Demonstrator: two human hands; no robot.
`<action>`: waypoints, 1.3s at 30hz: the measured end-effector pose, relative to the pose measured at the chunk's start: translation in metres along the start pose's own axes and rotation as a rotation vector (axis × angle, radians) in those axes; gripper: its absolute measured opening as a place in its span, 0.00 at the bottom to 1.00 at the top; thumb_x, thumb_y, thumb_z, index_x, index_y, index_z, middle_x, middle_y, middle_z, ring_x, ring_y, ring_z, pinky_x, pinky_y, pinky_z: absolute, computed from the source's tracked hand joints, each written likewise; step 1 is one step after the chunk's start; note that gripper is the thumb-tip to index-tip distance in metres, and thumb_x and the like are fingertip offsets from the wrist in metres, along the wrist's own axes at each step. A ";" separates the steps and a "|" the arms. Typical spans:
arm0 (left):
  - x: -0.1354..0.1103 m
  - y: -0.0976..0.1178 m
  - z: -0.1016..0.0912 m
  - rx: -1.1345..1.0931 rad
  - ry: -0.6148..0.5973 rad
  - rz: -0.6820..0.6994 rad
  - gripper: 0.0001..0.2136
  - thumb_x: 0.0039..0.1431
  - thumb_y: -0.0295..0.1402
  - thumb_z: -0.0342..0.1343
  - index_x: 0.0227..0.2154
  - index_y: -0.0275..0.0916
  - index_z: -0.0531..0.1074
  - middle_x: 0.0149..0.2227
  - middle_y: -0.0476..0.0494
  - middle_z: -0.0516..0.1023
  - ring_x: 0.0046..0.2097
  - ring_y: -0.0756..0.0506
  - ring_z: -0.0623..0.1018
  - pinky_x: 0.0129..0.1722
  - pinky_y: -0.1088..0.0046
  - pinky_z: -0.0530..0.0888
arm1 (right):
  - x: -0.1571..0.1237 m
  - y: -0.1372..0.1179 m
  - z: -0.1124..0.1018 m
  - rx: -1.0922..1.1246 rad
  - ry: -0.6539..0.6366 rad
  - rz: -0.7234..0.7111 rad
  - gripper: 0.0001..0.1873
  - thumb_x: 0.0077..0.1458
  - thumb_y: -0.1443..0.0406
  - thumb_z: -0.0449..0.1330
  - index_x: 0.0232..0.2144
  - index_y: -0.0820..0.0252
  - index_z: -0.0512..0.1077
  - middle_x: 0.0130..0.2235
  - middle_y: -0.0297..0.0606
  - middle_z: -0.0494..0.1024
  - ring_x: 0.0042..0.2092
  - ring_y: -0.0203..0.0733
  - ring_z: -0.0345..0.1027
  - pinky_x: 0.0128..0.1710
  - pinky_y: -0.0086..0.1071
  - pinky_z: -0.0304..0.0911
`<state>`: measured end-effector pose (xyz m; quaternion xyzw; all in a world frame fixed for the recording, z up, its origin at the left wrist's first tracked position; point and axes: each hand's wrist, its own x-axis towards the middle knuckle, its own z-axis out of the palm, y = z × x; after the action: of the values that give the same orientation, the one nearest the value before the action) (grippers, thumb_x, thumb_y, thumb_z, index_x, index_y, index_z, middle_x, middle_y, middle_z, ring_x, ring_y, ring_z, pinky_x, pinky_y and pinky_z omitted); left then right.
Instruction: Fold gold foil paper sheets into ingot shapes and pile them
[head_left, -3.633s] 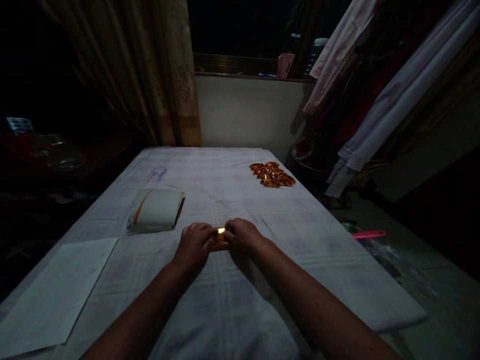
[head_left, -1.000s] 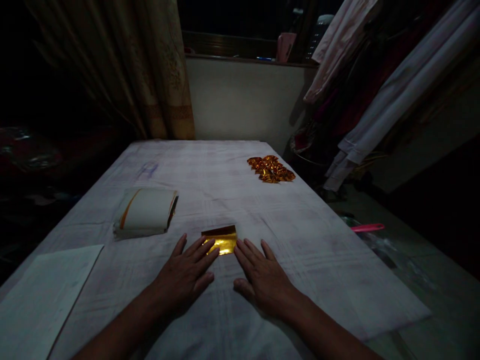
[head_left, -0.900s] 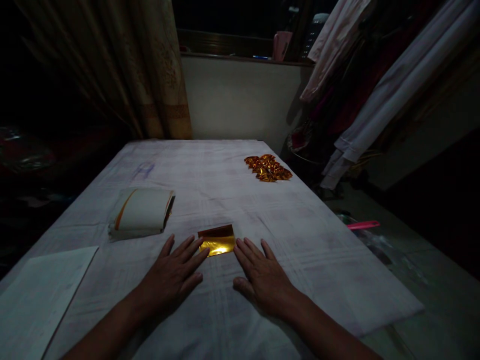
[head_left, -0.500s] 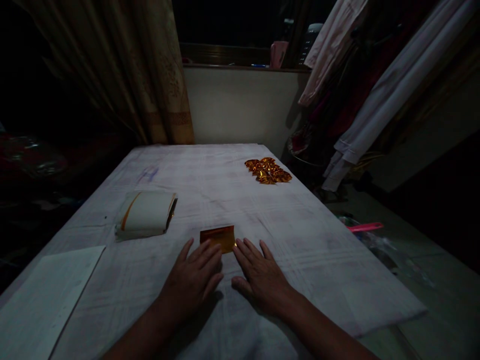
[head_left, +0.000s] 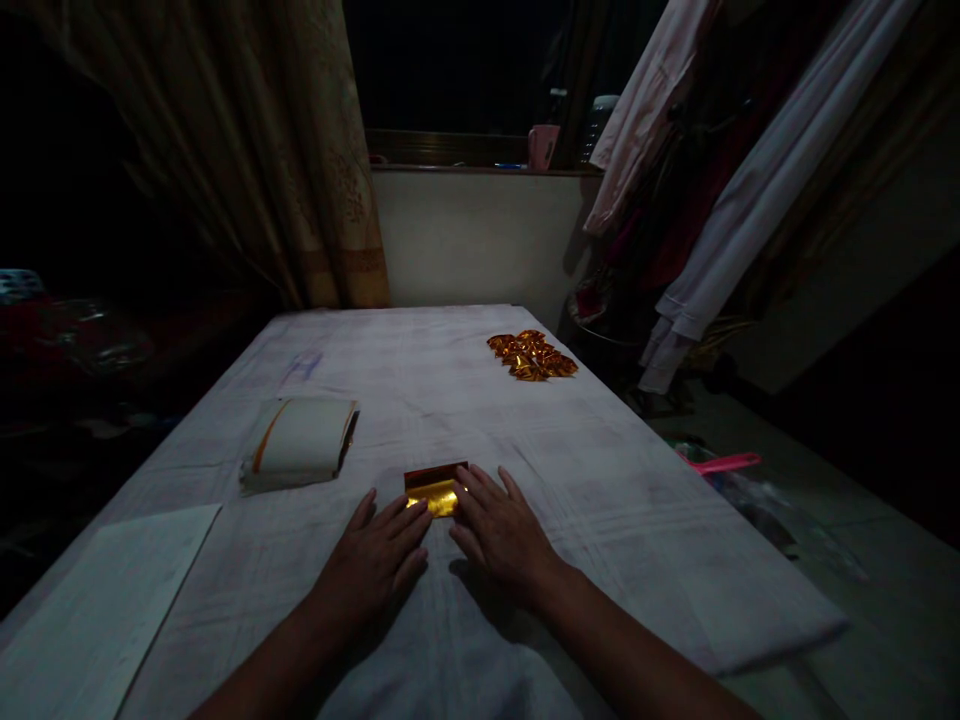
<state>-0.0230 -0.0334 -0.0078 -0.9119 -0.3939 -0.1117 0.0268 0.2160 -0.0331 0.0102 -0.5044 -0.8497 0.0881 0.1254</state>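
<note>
A small sheet of shiny gold foil paper (head_left: pixel 435 493) lies on the pale checked cloth of the table (head_left: pixel 600 520), its far strip darker than the bright near part. My left hand (head_left: pixel 379 550) rests flat at the sheet's near left corner, fingertips on its edge, fingers stretched out. Over the right end of the foil lies my right hand (head_left: pixel 499 525), its fingers extended and covering that corner. Neither hand grips anything that I can see.
Several folded gold foil pieces (head_left: pixel 532 356) sit in a pile at the far right. On the left are a curved stack of paper (head_left: pixel 304 440) and a white sheet (head_left: pixel 112 600). Clothes (head_left: pixel 720 210) hang beyond the right edge; a pink mug (head_left: pixel 542 147) stands on the sill.
My right hand has moved left onto the foil's right end, and my left hand has slid slightly left. The foil's near part now shines brightly. The camera view has tilted up a little.
</note>
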 end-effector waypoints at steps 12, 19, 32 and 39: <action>0.024 0.006 -0.006 -0.136 0.037 -0.098 0.16 0.71 0.31 0.43 0.48 0.44 0.76 0.52 0.43 0.81 0.54 0.43 0.78 0.66 0.49 0.59 | 0.023 0.006 0.010 0.010 -0.172 0.032 0.34 0.70 0.51 0.45 0.70 0.63 0.54 0.72 0.49 0.49 0.73 0.52 0.40 0.70 0.59 0.37; 0.042 -0.007 0.023 0.000 0.006 -0.140 0.21 0.71 0.33 0.43 0.63 0.39 0.66 0.65 0.37 0.69 0.66 0.38 0.68 0.67 0.47 0.57 | 0.023 0.004 0.008 0.057 -0.170 0.029 0.33 0.70 0.52 0.45 0.70 0.62 0.52 0.72 0.47 0.49 0.73 0.51 0.39 0.70 0.60 0.35; 0.026 -0.011 0.029 0.036 -0.076 -0.283 0.24 0.72 0.36 0.40 0.67 0.40 0.61 0.69 0.39 0.61 0.70 0.36 0.61 0.67 0.43 0.53 | 0.012 0.004 0.012 -0.023 -0.070 0.214 0.31 0.70 0.58 0.45 0.69 0.68 0.56 0.71 0.50 0.51 0.72 0.55 0.42 0.70 0.62 0.34; 0.025 -0.013 0.032 0.027 -0.069 -0.267 0.24 0.72 0.37 0.40 0.68 0.43 0.59 0.69 0.39 0.62 0.70 0.36 0.60 0.68 0.44 0.53 | 0.016 -0.008 0.018 0.015 -0.084 -0.067 0.33 0.70 0.53 0.48 0.70 0.59 0.53 0.71 0.46 0.51 0.72 0.54 0.43 0.70 0.62 0.34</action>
<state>-0.0104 -0.0021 -0.0342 -0.8542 -0.5141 -0.0775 0.0103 0.1966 -0.0236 -0.0028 -0.4705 -0.8701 0.1111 0.0964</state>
